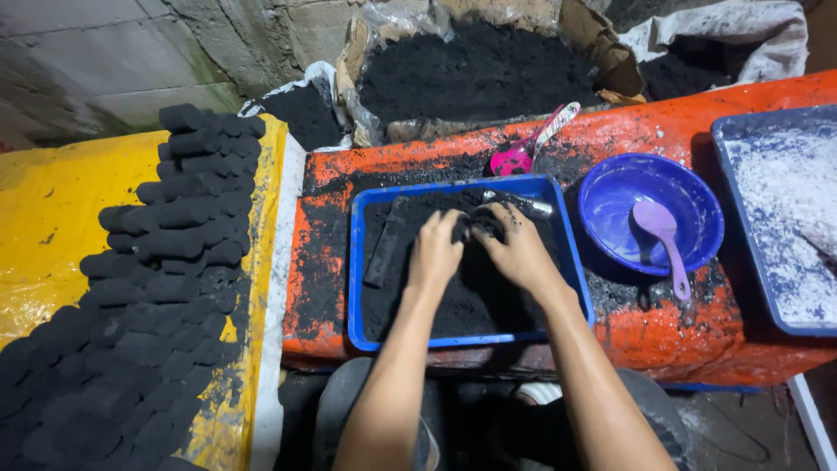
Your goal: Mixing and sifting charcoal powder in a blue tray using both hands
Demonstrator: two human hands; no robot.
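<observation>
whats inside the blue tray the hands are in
The blue tray holds black powder and a dark flat bar at its left. The left hand and right hand press a dark clump; the powder beneath them is covered.

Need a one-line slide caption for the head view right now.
Both hands, left hand and right hand, press black powder in a blue tray beside rows of black briquettes.

left hand (pixel 434 251): palm down, fingers curled | right hand (pixel 516 249): palm down, fingertips meeting left | forearms bare, extended
</observation>
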